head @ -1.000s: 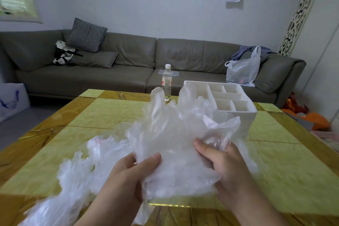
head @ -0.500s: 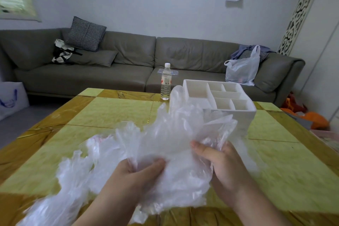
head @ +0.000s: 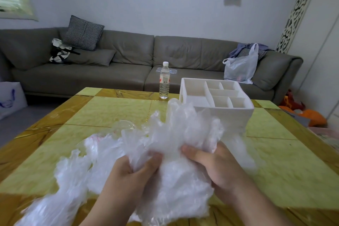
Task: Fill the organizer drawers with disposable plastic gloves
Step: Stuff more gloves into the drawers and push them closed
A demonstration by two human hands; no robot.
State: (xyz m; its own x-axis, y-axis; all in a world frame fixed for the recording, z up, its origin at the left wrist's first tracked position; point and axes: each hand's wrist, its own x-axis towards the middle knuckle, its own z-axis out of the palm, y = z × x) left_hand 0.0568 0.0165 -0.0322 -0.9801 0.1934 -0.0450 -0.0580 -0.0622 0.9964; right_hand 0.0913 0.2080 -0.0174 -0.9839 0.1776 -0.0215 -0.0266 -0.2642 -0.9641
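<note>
A crumpled bunch of clear disposable plastic gloves (head: 183, 134) is held above the table in front of me. My left hand (head: 128, 176) grips its lower left part with curled fingers. My right hand (head: 214, 165) grips the right side, thumb on top. More gloves (head: 73, 170) trail in a loose pile down to the table's near left. The white organizer (head: 233, 115) stands behind the bunch on the right, its open top split into several compartments. Its drawers are hidden behind the gloves.
A water bottle (head: 164, 80) stands at the far edge of the yellow-green table (head: 110, 110). Behind it a grey sofa (head: 128, 60) carries cushions and a plastic bag (head: 240, 68). A white bag (head: 11, 97) sits on the floor at left.
Both hands have squeezed the bunch of gloves smaller and lowered it, moving closer together. More of the organizer's top shows behind it.
</note>
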